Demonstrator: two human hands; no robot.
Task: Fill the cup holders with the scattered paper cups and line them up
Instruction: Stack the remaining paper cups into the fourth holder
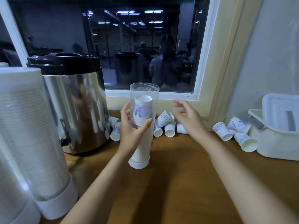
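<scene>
The right hand is blurred at the fingertips. The left hand covers the middle of the holder. Holder, hands and wrists hide parts of the cups behind them, and the cups' blue print is too small to read. The full holders at left and the bin at right run off the frame.

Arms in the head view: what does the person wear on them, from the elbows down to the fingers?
Nothing worn shows. The left arm and right arm are bare: no sleeves, gloves, watch, bracelet or rings in view.
</scene>
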